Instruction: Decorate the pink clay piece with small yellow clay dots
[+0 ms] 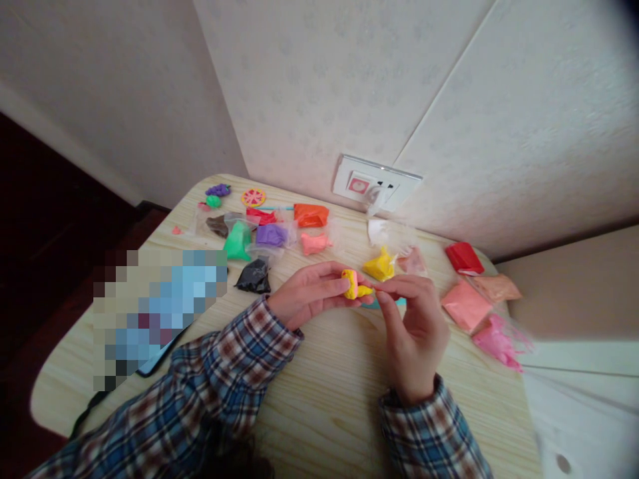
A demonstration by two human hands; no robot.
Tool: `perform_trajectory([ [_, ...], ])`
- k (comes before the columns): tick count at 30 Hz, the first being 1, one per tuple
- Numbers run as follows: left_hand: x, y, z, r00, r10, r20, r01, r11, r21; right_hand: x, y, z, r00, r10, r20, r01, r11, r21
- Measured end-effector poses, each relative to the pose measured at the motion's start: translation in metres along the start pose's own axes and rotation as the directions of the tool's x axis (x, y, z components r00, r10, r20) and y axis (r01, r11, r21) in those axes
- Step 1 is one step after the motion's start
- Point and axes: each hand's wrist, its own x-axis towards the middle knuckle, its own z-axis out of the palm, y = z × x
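My left hand (319,290) holds a small yellow and pink clay piece (352,284) between thumb and fingers, above the table. A yellow bit sticks out of its right side toward my right hand (410,319). The thumb and forefinger of that hand are pinched together close by; whatever is between the tips is too small to make out. Partly hidden under the hands lies a flat light-blue thing (370,305). Just behind them sits a bag of yellow clay (380,265).
Bags of green (238,241), purple (272,235), black (253,275) and orange clay (311,215) lie on the wooden table (319,412). More bags, one salmon (466,304), are at right. Small clay fruits (218,191) stand far left. A blurred-out phone-like device (164,313) lies left. A wall socket (375,184) holds a plug.
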Motion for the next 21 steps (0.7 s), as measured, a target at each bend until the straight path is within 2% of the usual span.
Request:
perform_trajectory([
  [5, 0.0010, -0.0005, -0.0016, 1.000, -0.028, -0.003, 0.028, 0.999, -0.019, -0.0007, 0.0014, -0.0004, 0.998, -0.070, 0.002, 0.070, 0.997, -0.043],
  [21, 0.0003, 0.0012, -0.0022, 0.997, -0.058, 0.060, 0.064, 0.993, -0.103, 0.0005, 0.0019, -0.0029, 0.990, -0.134, 0.046, 0.135, 0.991, -0.018],
])
